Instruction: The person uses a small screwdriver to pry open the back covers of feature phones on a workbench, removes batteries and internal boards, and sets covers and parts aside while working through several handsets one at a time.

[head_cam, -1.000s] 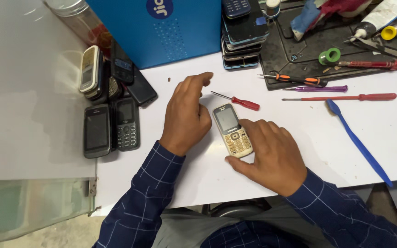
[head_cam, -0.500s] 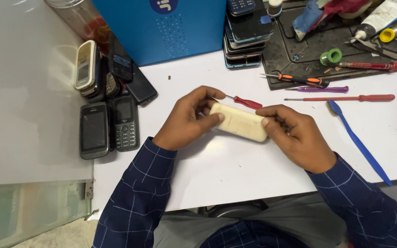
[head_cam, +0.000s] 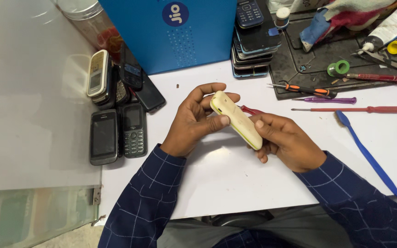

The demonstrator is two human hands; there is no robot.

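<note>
Fingers [head_cam: 217, 121] of the left hand [head_cam: 194, 121] are curled tight around the top end of a cream-coloured keypad phone [head_cam: 235, 118], thumb pressed flat on its back, while the right hand [head_cam: 286, 142] pinches the lower end, thumb on top and the other fingers tucked underneath. So both hands are closed on the same phone, which is held back-side up, slanted, just above the white bench [head_cam: 235, 183], not touching it. You can see a thin yellow-green edge along the phone's side.

Right behind the phone a red-handled screwdriver [head_cam: 252, 110] peeks out from between the hands, lying on the bench. Further right there's a long red screwdriver [head_cam: 368, 109], a purple one [head_cam: 331, 99] above it, and a blue plastic pry tool [head_cam: 368, 156] running diagonally toward the bench edge. A black work mat [head_cam: 309, 69] sits at the back right with an orange-and-black screwdriver [head_cam: 309, 89], a green tape roll [head_cam: 338, 68] and a tube of glue [head_cam: 389, 30] on it. A stack of phones [head_cam: 253, 50] stands next to a blue box [head_cam: 180, 32].

Off to the left, well apart from the hands, two dark keypad phones [head_cam: 118, 135] lie side by side, with a messier pile of phones [head_cam: 116, 78] just behind them. Both sleeves are dark blue with a thin white check
</note>
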